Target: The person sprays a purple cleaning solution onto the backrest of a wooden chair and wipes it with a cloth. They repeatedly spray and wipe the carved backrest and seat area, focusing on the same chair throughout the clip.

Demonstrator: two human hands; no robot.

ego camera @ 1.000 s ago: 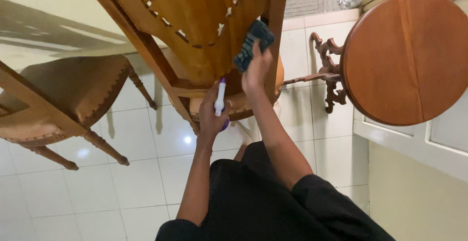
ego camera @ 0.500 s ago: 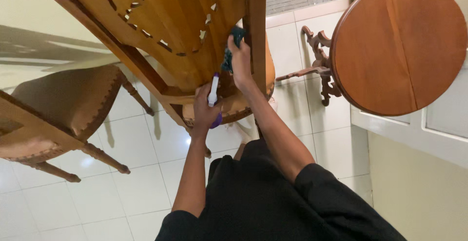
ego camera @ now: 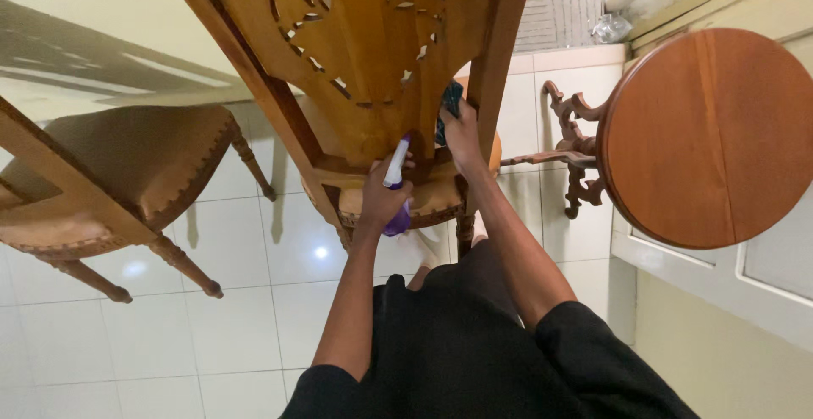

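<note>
Right hand (ego camera: 461, 135) clutching dark cloth (ego camera: 450, 101) against chair back (ego camera: 373, 46), left hand (ego camera: 383, 199) gripping spray bottle (ego camera: 396, 183)

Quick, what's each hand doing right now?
Left hand: closed around a purple and white spray bottle.
Right hand: closed on a dark cloth, pressing it against the wooden chair back.

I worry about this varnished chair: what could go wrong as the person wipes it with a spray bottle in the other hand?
1. The left hand holds the purple spray bottle against the chair back; a squeeze could perhaps wet the padded seat.
2. The right hand presses the dark cloth near the carved cut-outs; it might snag there.
3. The round wooden table stands close by; an elbow could bump it.
</note>
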